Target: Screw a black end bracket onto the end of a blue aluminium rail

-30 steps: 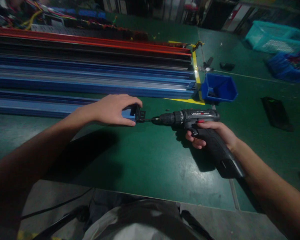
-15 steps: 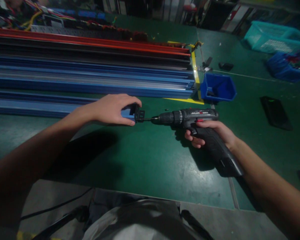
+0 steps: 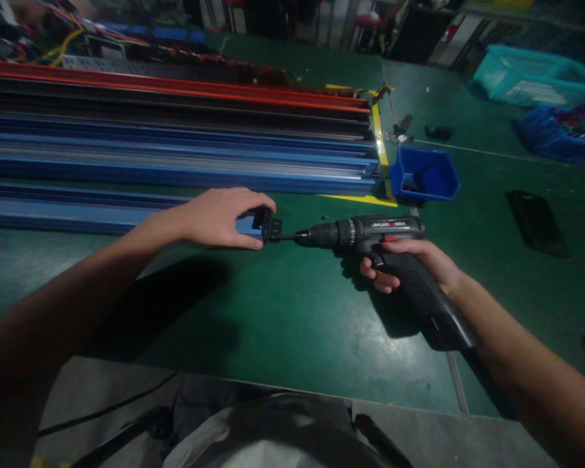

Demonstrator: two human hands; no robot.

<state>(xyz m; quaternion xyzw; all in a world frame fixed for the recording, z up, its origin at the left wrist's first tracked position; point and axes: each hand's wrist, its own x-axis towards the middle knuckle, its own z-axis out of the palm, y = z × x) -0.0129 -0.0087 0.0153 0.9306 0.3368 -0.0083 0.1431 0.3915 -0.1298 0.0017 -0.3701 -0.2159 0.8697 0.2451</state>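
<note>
My left hand (image 3: pixel 219 218) is wrapped over the end of a long blue metal profile (image 3: pixel 68 211) lying on the green table. Its thumb and fingers grip the sides beside a black end bracket (image 3: pixel 272 230). In my right hand (image 3: pixel 429 260) is a black cordless drill (image 3: pixel 385 227), held level and pointing left, with the index finger by the trigger. The drill's thin bit (image 3: pixel 288 236) reaches the bracket; its exact contact point is too small to make out. A tiny dark screw-like piece (image 3: pixel 324 218) lies just behind the chuck.
More blue profiles (image 3: pixel 175 166), black ones and a red profile (image 3: pixel 199 83) lie behind. A blue bin (image 3: pixel 425 174) stands at their right end. Farther right are a phone-like black slab (image 3: pixel 537 222), a teal basket (image 3: pixel 536 75) and a blue basket (image 3: pixel 560 133). Wires lie back left.
The view has shifted very slightly, so the scene sits a little lower. Both hands, the drill and the blue profile keep the same positions relative to each other.
</note>
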